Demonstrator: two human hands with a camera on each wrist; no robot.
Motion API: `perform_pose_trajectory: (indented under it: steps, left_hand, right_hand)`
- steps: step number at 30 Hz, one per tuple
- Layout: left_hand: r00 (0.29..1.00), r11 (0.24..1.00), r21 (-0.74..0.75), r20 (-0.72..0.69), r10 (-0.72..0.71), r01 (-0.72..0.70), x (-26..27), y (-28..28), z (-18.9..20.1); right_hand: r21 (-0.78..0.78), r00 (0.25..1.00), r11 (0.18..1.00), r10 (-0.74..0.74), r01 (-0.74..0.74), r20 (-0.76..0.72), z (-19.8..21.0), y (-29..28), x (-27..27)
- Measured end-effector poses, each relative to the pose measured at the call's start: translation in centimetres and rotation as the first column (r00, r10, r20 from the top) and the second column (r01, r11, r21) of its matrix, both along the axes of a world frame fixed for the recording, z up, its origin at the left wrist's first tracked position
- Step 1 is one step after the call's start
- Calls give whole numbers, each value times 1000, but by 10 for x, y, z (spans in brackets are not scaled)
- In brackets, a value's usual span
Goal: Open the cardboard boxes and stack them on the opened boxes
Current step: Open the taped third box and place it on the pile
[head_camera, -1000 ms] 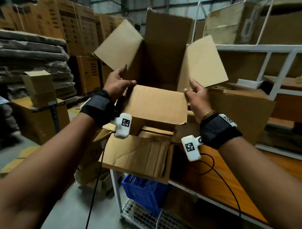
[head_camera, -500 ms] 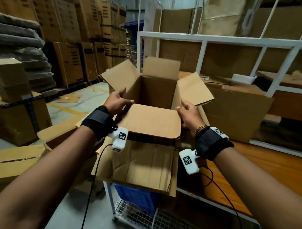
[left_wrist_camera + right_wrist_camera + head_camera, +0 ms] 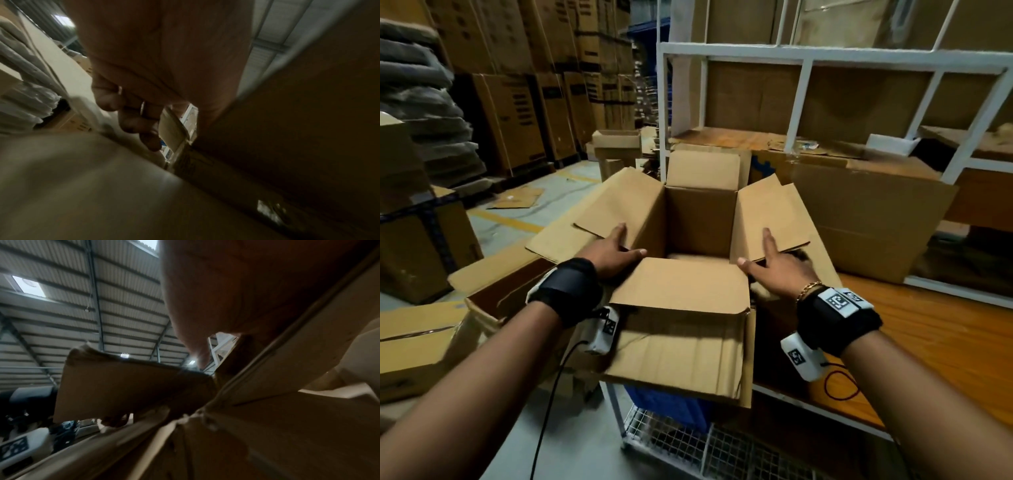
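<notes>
open cardboard box (image 3: 700, 219) in the middle, four flaps spread, sitting on another opened box (image 3: 681, 363) at the near edge of a white shelf rack (image 3: 804, 58). left hand (image 3: 613, 253) on its left side, fingers straight along the left flap, thumb on the near flap. right hand (image 3: 774, 263) mirrored on the right side, fingers flat, not curled round anything. more boxes (image 3: 424, 342) low on the left.
</notes>
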State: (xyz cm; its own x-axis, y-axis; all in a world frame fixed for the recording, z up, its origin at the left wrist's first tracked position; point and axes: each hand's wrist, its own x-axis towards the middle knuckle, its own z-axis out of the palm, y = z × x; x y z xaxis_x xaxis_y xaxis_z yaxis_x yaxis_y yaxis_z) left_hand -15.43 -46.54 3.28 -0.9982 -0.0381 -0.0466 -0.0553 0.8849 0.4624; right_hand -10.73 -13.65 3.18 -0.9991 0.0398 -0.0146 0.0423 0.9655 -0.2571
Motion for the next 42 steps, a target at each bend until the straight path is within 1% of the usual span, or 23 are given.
perform_pose_trajectory:
  steps: [3,5,6,7,8,9,10,11,12,13,14,15,16,18,25,29,32,35,36,37,39,41,42]
  left_hand:
    - [996,974,-206,-26,89,-92,11,-4,6]
    - [983,909,-389,-160,89,-146,24,4,14]
    - [970,885,-438,-235,59,-160,29,11,18]
    - [958,867,-475,-286,9,-150,33,20,21]
    - [953,851,-513,-298,-53,-113,35,28,22]
    - [962,837,-545,-255,-100,-58,36,36,21]
    - [977,833,-553,-174,-121,5,36,43,20]
    - [991,845,-531,-71,-115,60,34,48,16]
    - [995,866,-491,22,-101,98,32,51,9]
    - [993,892,-438,76,-89,114,30,51,1]
    - [992,911,-395,87,-90,117,29,49,-8]
    - [993,923,-366,66,-98,116,29,47,-17]
    - [994,931,-348,35,-106,112,28,45,-24]
    - [993,936,-334,-7,-117,108,28,43,-29]
    - [991,947,-298,-29,-132,117,23,40,-28]
    - [991,955,-273,-27,-130,118,23,38,-22]
    - [990,956,-268,-38,-132,117,27,39,-21]
    - [995,952,-291,-13,-100,92,33,44,-17]
    - [995,949,-304,-25,-92,80,36,48,-14]
    - [993,948,-311,-68,-96,71,39,55,-9]
    - [969,954,-294,-213,-126,60,47,74,1]
    - [923,959,-270,-339,-179,87,55,102,13]
    - [903,960,-255,-374,-211,119,59,120,18]
  right_hand:
    - [59,988,989,-128,133,-85,3,19,7]
    - [116,974,971,-194,208,-116,6,23,12]
    - [155,966,960,-208,231,-150,8,23,14]
    - [204,958,948,-203,244,-203,10,20,16]
    - [258,947,935,-174,245,-268,12,17,18]
    - [309,938,924,-121,226,-326,15,12,18]
    - [361,935,914,-49,183,-350,16,9,18]
    - [406,947,906,22,117,-322,15,5,17]
    - [411,967,911,65,43,-246,11,3,16]
    - [358,989,934,70,-18,-133,5,3,15]
    - [260,998,965,52,-45,-19,-3,3,14]
    - [144,998,989,37,-43,47,-12,5,14]
    - [57,998,998,30,-34,57,-21,7,13]
    - [-7,1000,1000,21,-21,16,-32,9,15]
    - [-76,998,997,-31,28,-47,-46,1,14]
    - [-108,998,994,-33,28,-48,-46,-4,10]
    - [-84,999,996,-19,14,-48,-42,-1,14]
    - [-11,998,1000,1,-2,-58,-38,13,21]
    - [3,998,1000,3,-3,-69,-36,19,24]
    - [0,996,1000,0,0,-90,-33,28,27]
    - [-45,987,999,-16,9,-158,-26,46,32]
    - [-139,975,990,-53,23,-215,-19,66,38]
    - [-187,970,982,-75,31,-233,-16,78,43]
